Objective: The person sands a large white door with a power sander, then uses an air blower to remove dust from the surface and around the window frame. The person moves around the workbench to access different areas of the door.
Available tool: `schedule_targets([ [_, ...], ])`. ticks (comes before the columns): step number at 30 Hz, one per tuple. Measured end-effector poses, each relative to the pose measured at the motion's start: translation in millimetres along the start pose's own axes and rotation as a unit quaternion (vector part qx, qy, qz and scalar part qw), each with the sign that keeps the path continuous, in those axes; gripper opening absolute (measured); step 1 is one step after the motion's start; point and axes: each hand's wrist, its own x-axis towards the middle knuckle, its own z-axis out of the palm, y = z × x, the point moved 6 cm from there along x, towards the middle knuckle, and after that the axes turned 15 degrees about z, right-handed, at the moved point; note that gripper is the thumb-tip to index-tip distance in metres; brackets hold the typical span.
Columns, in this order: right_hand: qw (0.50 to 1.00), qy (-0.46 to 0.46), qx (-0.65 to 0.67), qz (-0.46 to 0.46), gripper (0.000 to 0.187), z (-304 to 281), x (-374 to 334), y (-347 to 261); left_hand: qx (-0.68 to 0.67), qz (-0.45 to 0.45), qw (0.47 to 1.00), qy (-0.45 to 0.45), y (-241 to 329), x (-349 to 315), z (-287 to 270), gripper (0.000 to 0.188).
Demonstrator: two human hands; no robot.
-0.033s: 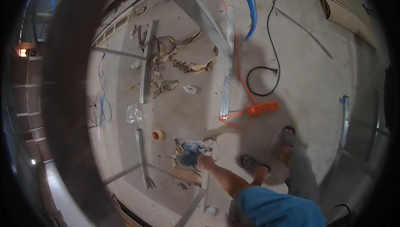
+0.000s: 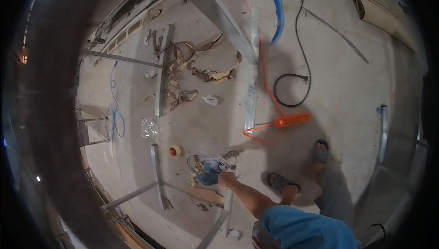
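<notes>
Change: none to see; the left hand (image 2: 227, 179) rests at the blue power tool (image 2: 209, 171) as before, so the work stands where it was.
Concrete floor (image 2: 347, 89): littered, with an orange power strip (image 2: 292, 120) at 2 o'clock from the tool.
Tool: on the floor, at 7 o'clock from centre.
Left hand: touching the tool; whether the fingers are clasped or spread cannot be told.
Right hand: out of view.
Tape roll (image 2: 175, 150): at 10 o'clock from the tool.
Rim: dark and blurred.

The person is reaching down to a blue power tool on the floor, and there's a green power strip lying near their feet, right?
Not quite. The power strip is orange, not green, as the head view shows. The rest holds: one hand reaches down to the blue power tool on the concrete floor.
</notes>
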Motion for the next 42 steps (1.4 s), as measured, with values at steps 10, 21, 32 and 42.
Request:
schedule_targets([
  [10,0.941,0.311,0.014,-0.13,0.033,-128.8,-37.5,57.1,-0.179,0.035,0.974,-0.134,65.8,14.8,40.9,0.046],
  [21,0.9,0.373,0.222,-0.044,0.024,-481.2,-479.1,230.4,-0.307,0.155,0.935,-0.086,272.8,20.1,-124.3,0.043],
  [32,0.931,0.249,0.118,-0.238,0.027,-646.7,-555.4,-80.1,-0.027,0.103,0.883,0.457,223.8,146.0,-398.9,0.042],
  [42,0.842,0.338,-0.222,-0.357,0.075,-621.1,-348.7,-511.9,-0.035,0.065,0.952,0.298,184.2,260.2,-401.6,0.072],
])
